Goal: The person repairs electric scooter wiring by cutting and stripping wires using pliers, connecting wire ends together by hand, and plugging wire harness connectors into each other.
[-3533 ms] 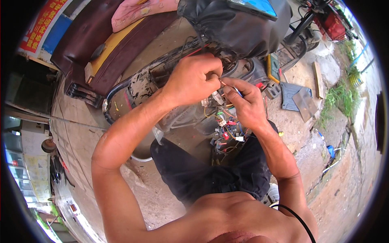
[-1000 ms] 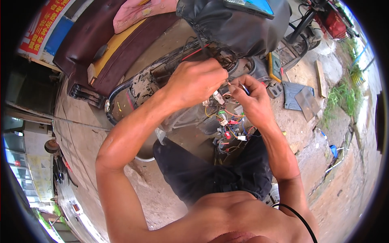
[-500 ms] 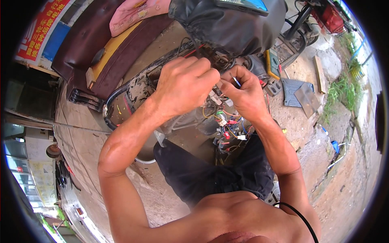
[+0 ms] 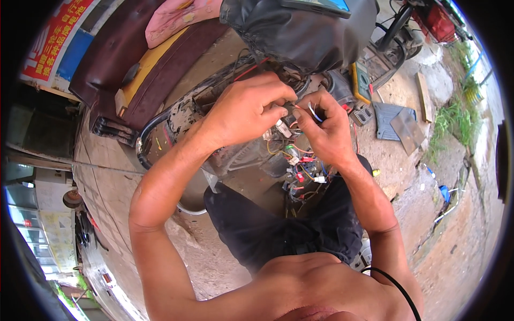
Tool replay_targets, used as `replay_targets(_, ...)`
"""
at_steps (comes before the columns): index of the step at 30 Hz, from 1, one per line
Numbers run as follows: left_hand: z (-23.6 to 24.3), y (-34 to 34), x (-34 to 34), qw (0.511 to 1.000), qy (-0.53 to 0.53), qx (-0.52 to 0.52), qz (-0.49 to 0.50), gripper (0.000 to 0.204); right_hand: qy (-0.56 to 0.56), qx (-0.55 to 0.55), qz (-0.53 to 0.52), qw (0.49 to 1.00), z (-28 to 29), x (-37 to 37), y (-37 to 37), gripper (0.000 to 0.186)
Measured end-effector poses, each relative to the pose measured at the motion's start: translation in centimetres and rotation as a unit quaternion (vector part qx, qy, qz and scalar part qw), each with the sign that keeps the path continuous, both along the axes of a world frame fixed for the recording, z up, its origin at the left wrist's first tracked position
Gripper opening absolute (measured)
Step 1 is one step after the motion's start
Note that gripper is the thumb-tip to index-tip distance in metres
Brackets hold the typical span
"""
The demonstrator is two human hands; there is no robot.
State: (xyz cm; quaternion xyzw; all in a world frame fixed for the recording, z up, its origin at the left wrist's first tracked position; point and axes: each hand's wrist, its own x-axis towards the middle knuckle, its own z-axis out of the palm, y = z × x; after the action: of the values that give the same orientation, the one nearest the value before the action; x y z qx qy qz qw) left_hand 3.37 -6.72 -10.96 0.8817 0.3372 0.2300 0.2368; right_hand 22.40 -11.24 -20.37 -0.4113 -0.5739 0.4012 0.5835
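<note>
My left hand point(image 4: 249, 109) is closed in a pinch above the vehicle frame, its thumb and forefinger bent towards the other hand. Whatever lies between those fingertips is too small to make out. Close beside it, my right hand point(image 4: 326, 125) pinches thin electrical wires point(image 4: 315, 113); white and blue ends stick out past the thumb. Below both hands hangs a tangle of coloured wires with plug connectors point(image 4: 302, 168), between my knees. The worn vehicle frame point(image 4: 187, 115) lies behind my hands, partly hidden by them.
A black padded seat point(image 4: 300, 40) with a flat screen device point(image 4: 321, 6) on top stands beyond my hands. To its right are a yellow multimeter point(image 4: 362, 83), a grey mat point(image 4: 391, 119) and a wooden strip point(image 4: 423, 99). A maroon sofa point(image 4: 166, 77) stands far left.
My hands have parted slightly at the fingertips. The left fingers have shifted and opened a little, and more of the white and blue wire ends shows by the right hand.
</note>
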Motion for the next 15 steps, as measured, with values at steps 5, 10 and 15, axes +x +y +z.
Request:
replay_targets(5, -1.3, 0.4, 0.3, 0.993, 0.021, 0.118, 0.012, 0.016, -0.003, 0.037, 0.005, 0.999, -0.5, 0.2, 0.2, 0.010)
replay_targets(10, -1.8, 0.7, 0.5, 0.993, 0.007, 0.120, 0.000, 0.011, -0.006, -0.002, 0.008, 1.000, -0.8, 0.2, 0.4, 0.015)
replay_targets(15, -2.0, 0.9, 0.1, 0.995, 0.018, 0.102, -0.003, 0.008, -0.049, -0.009, 0.002, 0.999, -0.3, -0.2, 0.5, 0.021)
